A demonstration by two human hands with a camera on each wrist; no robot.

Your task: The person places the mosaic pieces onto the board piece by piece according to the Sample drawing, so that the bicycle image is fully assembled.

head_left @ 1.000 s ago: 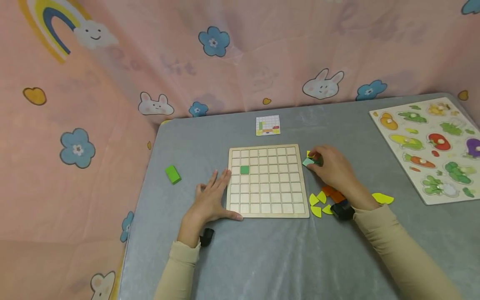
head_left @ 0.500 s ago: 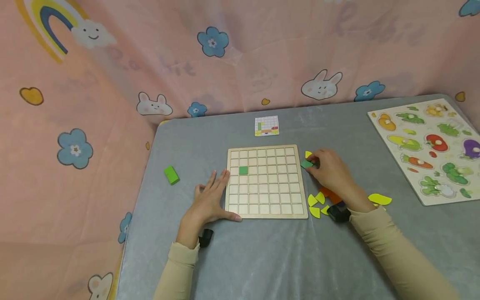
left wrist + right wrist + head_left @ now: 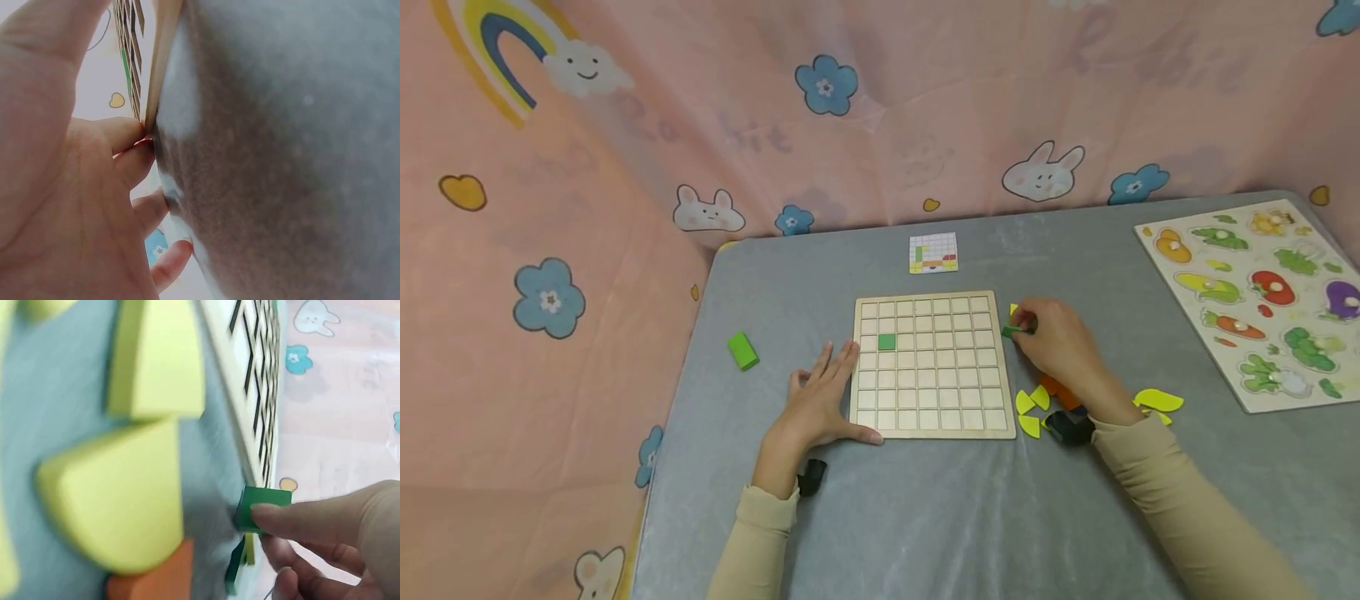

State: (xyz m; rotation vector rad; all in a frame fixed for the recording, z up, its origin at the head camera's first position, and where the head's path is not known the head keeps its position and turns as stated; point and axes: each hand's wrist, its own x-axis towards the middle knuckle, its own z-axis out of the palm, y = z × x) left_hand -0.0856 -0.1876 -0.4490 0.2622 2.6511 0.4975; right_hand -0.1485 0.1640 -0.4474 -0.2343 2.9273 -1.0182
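My left hand is spread against the left side of a wooden grid board, thumb at the front corner and fingertips along the edge. One green square block sits in a cell of the board. Just off the board's right side, my right hand pinches another green block between thumb and fingers. Beneath it in the right wrist view lies a further dark green piece, partly hidden by the fingers. A yellow piece shows behind the right fingertips.
Several yellow wedges and orange pieces lie right of the board. Yellow pieces lie beyond the right wrist. A green block stands at left, a small pattern card behind the board, and a vegetable puzzle far right.
The green block in my right hand has turned, its broad face now hardly showing in the head view. That hand has shifted slightly; my left hand stays against the board.
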